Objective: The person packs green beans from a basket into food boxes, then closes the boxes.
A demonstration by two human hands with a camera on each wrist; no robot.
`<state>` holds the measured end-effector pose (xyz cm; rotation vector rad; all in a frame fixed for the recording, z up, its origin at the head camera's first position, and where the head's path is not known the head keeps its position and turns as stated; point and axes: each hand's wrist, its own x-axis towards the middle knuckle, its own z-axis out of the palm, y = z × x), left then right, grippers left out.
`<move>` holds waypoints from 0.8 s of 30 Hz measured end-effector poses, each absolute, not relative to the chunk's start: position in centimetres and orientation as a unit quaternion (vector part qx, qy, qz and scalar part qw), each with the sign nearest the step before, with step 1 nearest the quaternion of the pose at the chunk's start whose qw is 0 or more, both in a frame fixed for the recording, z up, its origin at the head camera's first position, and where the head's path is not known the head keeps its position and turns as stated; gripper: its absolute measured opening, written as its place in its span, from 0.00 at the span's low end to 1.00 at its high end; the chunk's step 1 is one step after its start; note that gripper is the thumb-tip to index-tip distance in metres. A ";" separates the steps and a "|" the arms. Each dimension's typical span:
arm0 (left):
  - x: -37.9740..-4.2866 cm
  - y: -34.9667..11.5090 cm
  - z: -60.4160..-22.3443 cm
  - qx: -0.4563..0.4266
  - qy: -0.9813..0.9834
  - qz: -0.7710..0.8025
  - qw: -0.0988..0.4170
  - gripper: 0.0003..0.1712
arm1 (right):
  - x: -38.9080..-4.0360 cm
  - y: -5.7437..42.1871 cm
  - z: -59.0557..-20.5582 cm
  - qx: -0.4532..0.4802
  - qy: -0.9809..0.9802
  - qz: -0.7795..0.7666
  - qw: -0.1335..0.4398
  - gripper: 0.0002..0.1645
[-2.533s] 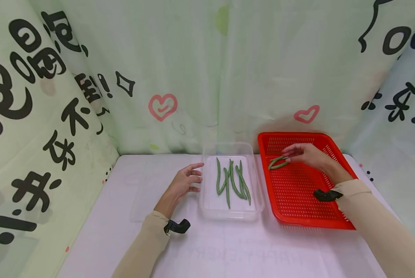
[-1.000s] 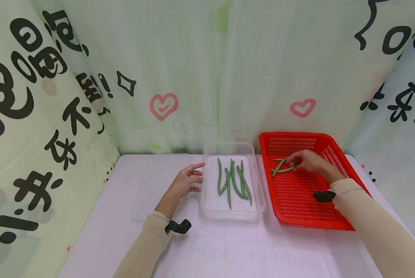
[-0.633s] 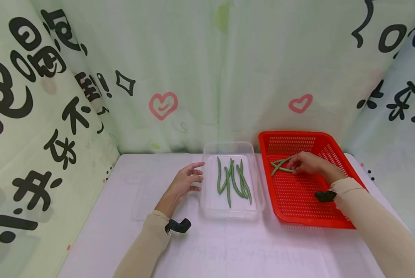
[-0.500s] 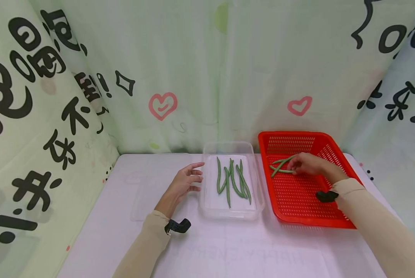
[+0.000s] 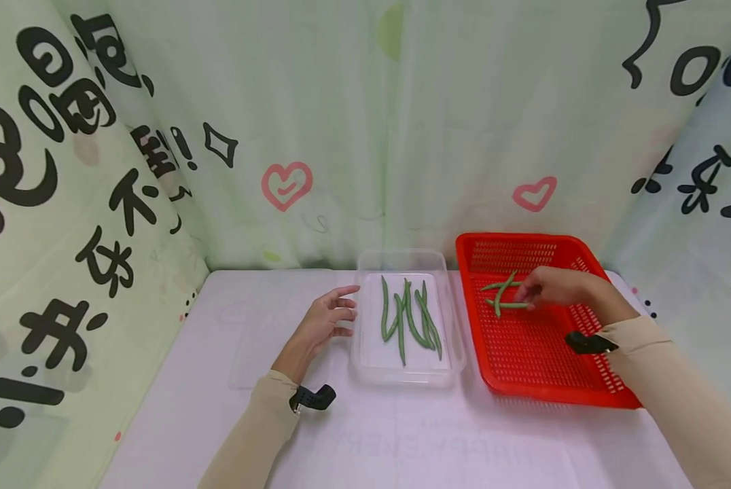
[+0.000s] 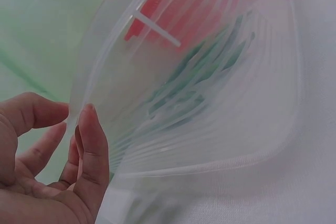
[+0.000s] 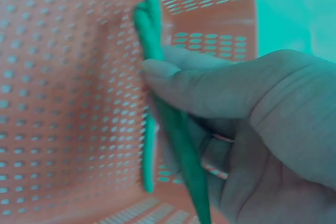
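Green bean (image 7: 177,135) inside red basket (image 5: 512,346), clamped between thumb and fingers of right hand (image 5: 551,288); long axis crosses the thumb tip, ends clear of the grip both ways. Another bean (image 5: 501,293) lies tilted, left of those fingertips. Left hand (image 5: 324,319) farther off: fingers apart, nothing held, beside clear container (image 5: 402,377).

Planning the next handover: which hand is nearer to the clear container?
Left. The left hand is close beside the left wall of the clear container; the right hand is farther off to its right, over the red basket, pinching a green bean.
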<state>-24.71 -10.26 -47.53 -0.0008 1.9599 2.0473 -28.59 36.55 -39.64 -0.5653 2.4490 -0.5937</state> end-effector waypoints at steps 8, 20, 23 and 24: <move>-24.6 -10.3 -47.6 -0.002 0.683 0.714 0.154 0.30 | -28.1 35.7 -38.7 -0.214 0.904 -0.237 0.283 0.11; -24.6 -10.3 -47.7 -0.005 0.686 0.712 0.151 0.30 | -27.8 36.0 -37.7 -0.203 0.877 -0.323 0.292 0.12; -24.7 -10.3 -47.7 -0.004 0.688 0.711 0.150 0.30 | -27.7 36.2 -37.4 -0.204 0.873 -0.337 0.288 0.12; -24.7 -10.3 -47.6 -0.004 0.688 0.710 0.150 0.30 | -27.7 36.3 -37.2 -0.201 0.872 -0.341 0.287 0.13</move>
